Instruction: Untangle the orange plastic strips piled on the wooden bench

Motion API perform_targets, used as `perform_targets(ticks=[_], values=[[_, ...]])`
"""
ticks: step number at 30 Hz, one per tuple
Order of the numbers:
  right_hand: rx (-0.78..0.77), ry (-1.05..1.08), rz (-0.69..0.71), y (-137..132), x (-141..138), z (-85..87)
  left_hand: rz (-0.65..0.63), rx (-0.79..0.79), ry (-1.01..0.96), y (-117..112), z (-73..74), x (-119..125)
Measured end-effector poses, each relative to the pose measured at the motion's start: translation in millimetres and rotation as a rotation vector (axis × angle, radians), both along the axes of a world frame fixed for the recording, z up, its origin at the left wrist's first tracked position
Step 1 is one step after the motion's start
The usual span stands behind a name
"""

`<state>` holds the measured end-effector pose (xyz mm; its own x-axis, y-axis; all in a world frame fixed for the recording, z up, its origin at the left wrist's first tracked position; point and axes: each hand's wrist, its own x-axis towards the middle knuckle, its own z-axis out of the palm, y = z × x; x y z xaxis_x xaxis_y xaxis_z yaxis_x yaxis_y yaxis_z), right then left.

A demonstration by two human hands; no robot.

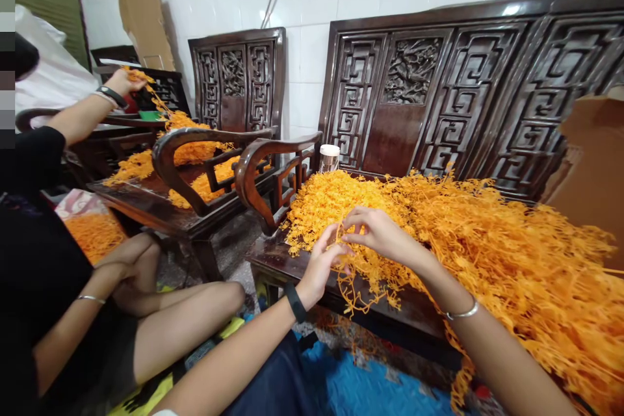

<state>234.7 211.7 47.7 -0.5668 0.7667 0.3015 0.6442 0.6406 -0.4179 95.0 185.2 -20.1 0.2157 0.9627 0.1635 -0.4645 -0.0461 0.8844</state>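
My left hand (320, 266) and my right hand (377, 232) are close together in front of a bench. Fingertips of both hands pinch an orange stringy strand (340, 232), thin and branching, perhaps plastic. Loose orange strands (358, 292) dangle below my fingers over the bench's front edge. Just behind my hands lies a large heap of orange stringy pieces (351, 192), which spreads along the seat to the right, past my right forearm. My fingers partly hide the held strand, so its exact shape there cannot be made out.
At left, another person's raised hand (125, 82) holds orange strands above a dark wooden chair (195, 231) with more heaps. A white-lidded cup (329, 157) stands behind my heap. Curved armrests (251, 172) separate the seats. Cardboard (589, 156) leans at right; blue matting (370, 383) lies below.
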Motion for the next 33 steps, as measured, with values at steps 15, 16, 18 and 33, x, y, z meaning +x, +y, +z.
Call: perform_targets(ticks=[15, 16, 18, 33], values=[[-0.453, 0.327, -0.035, 7.8, 5.8, -0.8, 0.195, 0.149, 0.2, 0.2, 1.3, -2.7], [-0.449, 0.35, -0.063, 8.2, 6.1, -0.3, 0.207, 0.148, 0.177, 0.0, 1.9, -2.9], [-0.4, 0.349, -0.093, 7.9, 6.0, 0.6, 0.181, 0.099, 0.088, 0.2, 2.1, -3.5], [-0.5, 0.278, 0.128, 2.7, 0.2, 1.6, -0.114, -0.188, -0.236, 6.1, -5.7, -2.5]])
